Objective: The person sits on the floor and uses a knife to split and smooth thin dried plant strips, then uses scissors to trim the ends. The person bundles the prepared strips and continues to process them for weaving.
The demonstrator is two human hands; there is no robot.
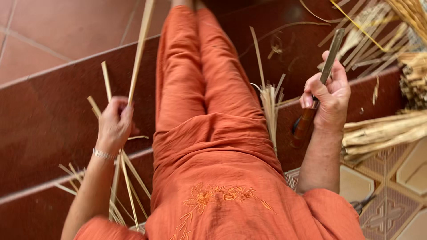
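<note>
My left hand [114,124] is closed around several thin pale bamboo strips [138,49] that stick up past my fingers and hang down below my wrist, which wears a silver bracelet. My right hand [327,95] grips a knife [331,55] with a brown wooden handle, its long flat metal blade pointing up and away. I am sitting on dark red tiled steps in orange clothes, my legs [202,75] stretched out between both hands.
A bundle of cut strips [270,104] leans by my right thigh. Thick split bamboo pieces [382,131] and a heap of thin strips [378,31] lie at the right. Patterned floor tiles [391,178] are at lower right, terracotta tiles [66,22] at top left.
</note>
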